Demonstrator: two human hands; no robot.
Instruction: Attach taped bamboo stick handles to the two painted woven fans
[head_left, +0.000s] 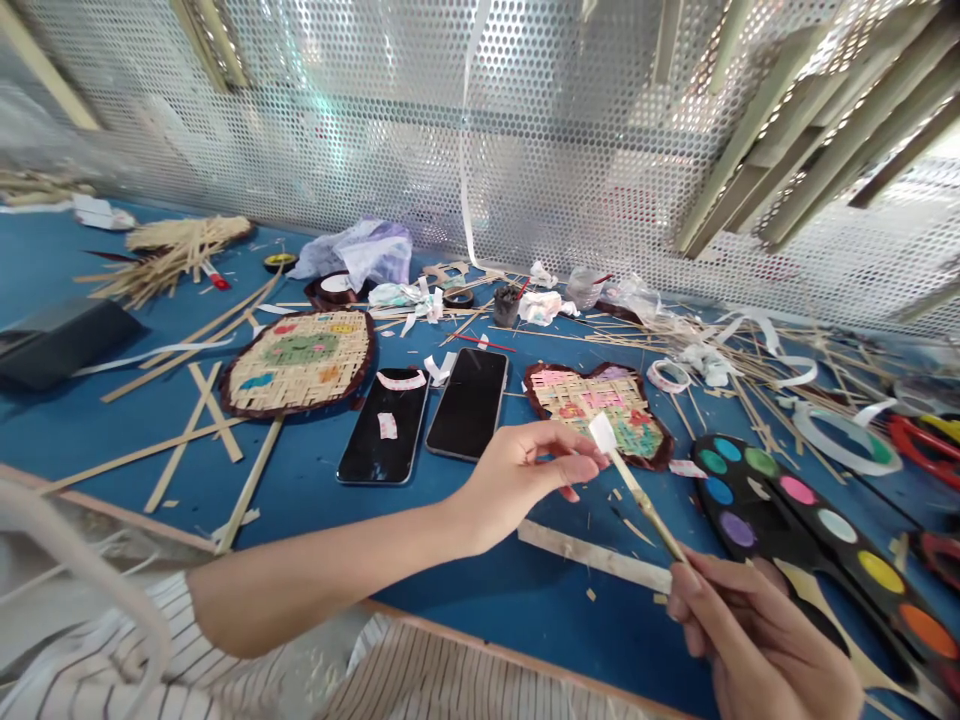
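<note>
My right hand (757, 630) grips a thin bamboo stick (646, 505) near its lower end, pointing it up and left. A piece of white tape (601, 434) sits on the stick's far tip. Thumb and forefinger of my left hand (529, 475) are pinched together at the tape's lower left edge, the other fingers curled. Just behind them on the table lies a woven bamboo panel (592, 400) with a brown edge and painted flowers. A flat pale strip (592, 553) lies below the stick.
Two phones (384, 430) lie left of my hand, one with tape pieces on it. A rounded woven panel (300, 362) with a handle is farther left. A paint palette (795, 520) stands right, near red scissors (919, 450) and tape rolls (847, 437). Bamboo strips litter the blue table.
</note>
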